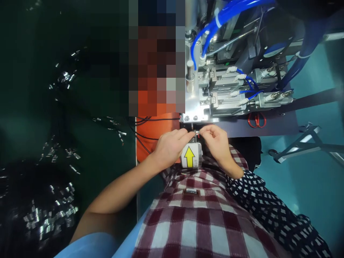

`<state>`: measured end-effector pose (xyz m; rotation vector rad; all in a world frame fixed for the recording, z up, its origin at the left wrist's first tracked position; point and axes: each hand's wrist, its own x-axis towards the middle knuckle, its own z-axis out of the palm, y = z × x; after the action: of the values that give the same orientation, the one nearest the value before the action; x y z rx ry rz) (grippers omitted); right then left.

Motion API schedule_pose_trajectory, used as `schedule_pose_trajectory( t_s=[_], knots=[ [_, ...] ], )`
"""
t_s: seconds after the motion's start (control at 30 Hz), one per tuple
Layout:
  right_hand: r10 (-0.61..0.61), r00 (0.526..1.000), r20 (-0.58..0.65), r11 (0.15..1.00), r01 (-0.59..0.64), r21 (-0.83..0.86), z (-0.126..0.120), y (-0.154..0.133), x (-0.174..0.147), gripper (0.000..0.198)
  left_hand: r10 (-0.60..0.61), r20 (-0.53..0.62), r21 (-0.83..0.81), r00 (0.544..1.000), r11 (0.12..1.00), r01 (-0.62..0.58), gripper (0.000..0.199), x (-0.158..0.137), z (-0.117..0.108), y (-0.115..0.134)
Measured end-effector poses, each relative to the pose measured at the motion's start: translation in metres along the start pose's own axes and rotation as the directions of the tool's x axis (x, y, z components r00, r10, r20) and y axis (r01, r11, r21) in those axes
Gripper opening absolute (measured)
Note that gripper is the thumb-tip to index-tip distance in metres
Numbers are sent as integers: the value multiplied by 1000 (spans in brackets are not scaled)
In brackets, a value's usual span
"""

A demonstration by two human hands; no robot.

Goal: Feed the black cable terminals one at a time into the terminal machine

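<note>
My left hand [171, 147] is closed in a pinch, its fingertips at a small metal connector [197, 133] in front of the machine. A black cable [147, 137] runs from the left and passes out of sight behind this hand. Facing it, my right hand [217, 144] pinches at the connector's other side with thumb and forefinger. A tiny red bit shows just under the connector. The fingers cover most of what they grip. Right below the fingertips is a white label with a yellow arrow [189, 157].
Above my hands stands a metal machine [192, 102] with pneumatic cylinders [228, 104] and blue air tubes [236, 10]. Red-handled scissors [257, 120] lie to the right. Bundles of black cables with metal ends [51, 215] spread at left, beside an orange surface [169, 125]. One patch is pixelated.
</note>
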<state>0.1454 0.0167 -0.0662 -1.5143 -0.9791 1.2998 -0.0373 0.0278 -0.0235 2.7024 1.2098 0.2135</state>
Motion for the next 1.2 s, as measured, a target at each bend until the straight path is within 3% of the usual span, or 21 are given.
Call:
schedule_pose_trajectory(
  t_s=[0.1,0.17,0.3,0.7,0.77,0.87,0.93,1.07,1.2],
  knots=[
    [184,975,124,971,-200,128,-5,3,6,20,19,-12,3,1000,1000,-19,33,0,0,-1],
    [221,966,135,954,-243,176,-9,6,7,25,30,-19,-7,999,1000,-30,33,1,0,-2],
    [158,981,110,965,-177,192,-12,6,-2,25,38,-39,-31,999,999,-39,33,0,1,-4],
    [23,995,93,1000,-21,-19,-7,-5,-4,9,25,13,-6,1000,1000,-25,33,-1,1,-5],
    [58,988,143,998,-60,13,-8,-5,-2,9,22,17,-3,1000,1000,-22,33,-1,1,-5],
    [179,945,274,964,-224,145,-9,-2,4,13,28,17,-6,999,1000,-28,33,-1,1,-5],
    [225,931,289,930,-293,221,-9,2,6,16,33,9,-5,999,999,-33,32,-1,2,-5],
    [200,974,111,941,-222,256,-12,5,-1,19,32,-5,-9,999,999,-32,33,-1,3,-6],
    [142,979,144,985,-154,79,-10,-1,-16,24,26,5,-26,1000,999,-26,33,-1,3,-6]
  ],
)
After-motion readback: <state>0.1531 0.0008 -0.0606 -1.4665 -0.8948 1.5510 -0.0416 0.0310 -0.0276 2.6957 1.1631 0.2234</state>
